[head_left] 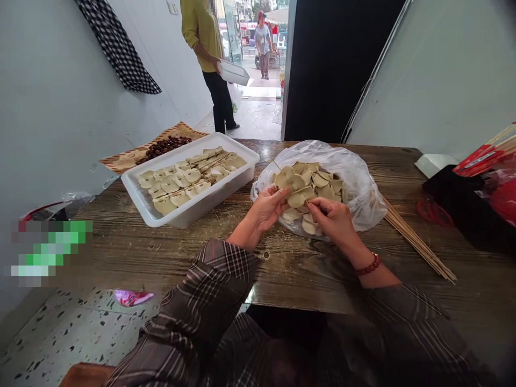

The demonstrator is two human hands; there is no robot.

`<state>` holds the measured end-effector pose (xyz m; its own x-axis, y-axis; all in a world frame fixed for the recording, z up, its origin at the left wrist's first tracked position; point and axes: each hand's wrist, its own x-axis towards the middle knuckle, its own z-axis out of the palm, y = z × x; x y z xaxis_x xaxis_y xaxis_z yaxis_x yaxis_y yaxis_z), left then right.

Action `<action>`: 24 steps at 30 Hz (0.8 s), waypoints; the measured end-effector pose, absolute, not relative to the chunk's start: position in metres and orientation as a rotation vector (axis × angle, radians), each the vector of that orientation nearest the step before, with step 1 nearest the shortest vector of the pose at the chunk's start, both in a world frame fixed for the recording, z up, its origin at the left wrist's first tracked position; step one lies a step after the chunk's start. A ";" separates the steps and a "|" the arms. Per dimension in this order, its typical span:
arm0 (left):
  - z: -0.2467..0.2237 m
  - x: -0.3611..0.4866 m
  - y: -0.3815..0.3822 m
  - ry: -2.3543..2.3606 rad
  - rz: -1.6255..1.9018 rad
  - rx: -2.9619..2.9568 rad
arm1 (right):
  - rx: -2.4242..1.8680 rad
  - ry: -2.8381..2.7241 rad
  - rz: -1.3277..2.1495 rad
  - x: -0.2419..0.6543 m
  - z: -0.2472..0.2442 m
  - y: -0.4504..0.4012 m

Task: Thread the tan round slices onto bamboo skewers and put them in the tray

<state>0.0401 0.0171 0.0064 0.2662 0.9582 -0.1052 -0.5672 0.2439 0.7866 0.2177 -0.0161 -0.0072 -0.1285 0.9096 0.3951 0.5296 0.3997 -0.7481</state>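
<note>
Over an open clear plastic bag (368,201) of pale green-beige round slices (322,180), my two hands meet. My left hand (268,210) pinches thin round slices (285,177) between thumb and fingers. The fingertips of my right hand (332,217) are closed at the lower edge of a slice (300,197), where the end of a thin stick seems to show. To the left stands a white plastic tray (189,217) holding rows of skewered slices (177,183). A bundle of bare wooden skewers (421,242) lies right of the bag.
Behind the tray, dark reddish-brown items (163,149) lie on patterned paper (121,160). At the right are a black bag (451,199) and red-wrapped sticks (479,161). A person (207,43) holding a white tray (234,72) stands beyond the wooden table (133,252); another person (263,43) is outside.
</note>
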 end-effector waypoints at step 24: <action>-0.015 0.047 0.030 1.612 0.779 2.486 | -1.270 -1.494 0.515 0.239 -0.007 -0.002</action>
<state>0.0470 0.0303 -0.0145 0.3180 0.8724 0.3712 0.8329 -0.4441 0.3302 0.2390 -0.0017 -0.0072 0.1241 0.8934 0.4318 0.4372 0.3414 -0.8320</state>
